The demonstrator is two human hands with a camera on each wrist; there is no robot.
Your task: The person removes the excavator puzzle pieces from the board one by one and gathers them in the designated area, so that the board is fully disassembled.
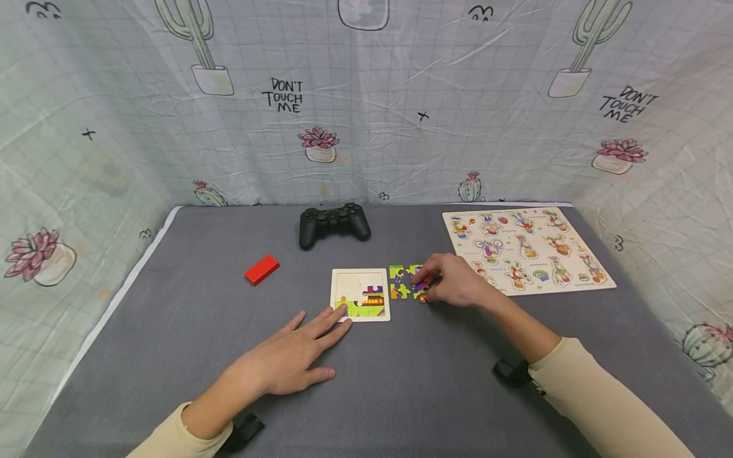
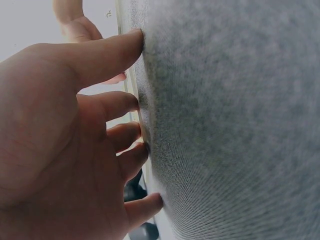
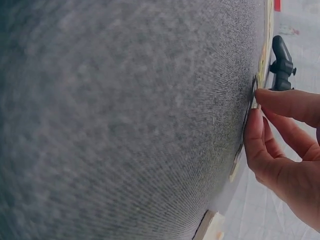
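Observation:
A small square puzzle board (image 1: 357, 280) with a pale wooden frame lies mid-table. Its lower part holds green, yellow and purple pieces, while the upper part shows bare wood. My left hand (image 1: 300, 353) lies with fingers spread, fingertips on the board's lower left edge. In the left wrist view, the left hand's (image 2: 85, 120) fingers reach down to the grey surface. Loose puzzle pieces (image 1: 399, 289) lie just right of the board. Over them, my right hand (image 1: 458, 280) pinches a puzzle piece between thumb and fingers; the fingers hide most of it.
Behind the board sits a black game controller (image 1: 335, 224). A red block (image 1: 261, 270) lies to the left. At the back right is a large board with animal figures (image 1: 535, 251), partly behind the right hand. Patterned cloth (image 1: 366, 127) hangs around the grey table (image 1: 401, 394).

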